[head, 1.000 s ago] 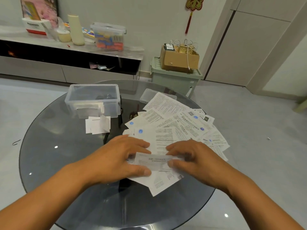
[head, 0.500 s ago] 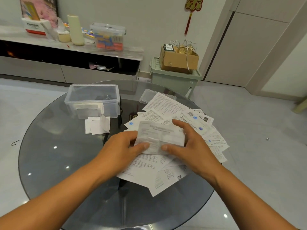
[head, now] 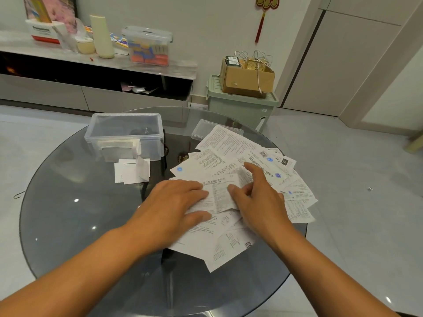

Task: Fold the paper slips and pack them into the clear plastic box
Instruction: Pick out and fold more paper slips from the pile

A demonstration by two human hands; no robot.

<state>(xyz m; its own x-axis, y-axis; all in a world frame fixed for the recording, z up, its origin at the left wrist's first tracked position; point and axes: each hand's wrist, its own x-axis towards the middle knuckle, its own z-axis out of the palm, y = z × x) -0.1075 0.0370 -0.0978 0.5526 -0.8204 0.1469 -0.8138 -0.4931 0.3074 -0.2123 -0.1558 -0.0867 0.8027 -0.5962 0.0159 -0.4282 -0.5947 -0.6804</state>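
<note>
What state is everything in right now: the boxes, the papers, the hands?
Clear plastic box: open, folded slips inside.
Box lid: off, lying behind the papers.
Folded slips: stacked beside the box.
Paper pile: unfolded, spread out.
Left hand: pressing paper flat.
Right hand: pinching a slip.

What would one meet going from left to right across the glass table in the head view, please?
Clear plastic box → folded slips → left hand → right hand → spread paper slips.
</note>
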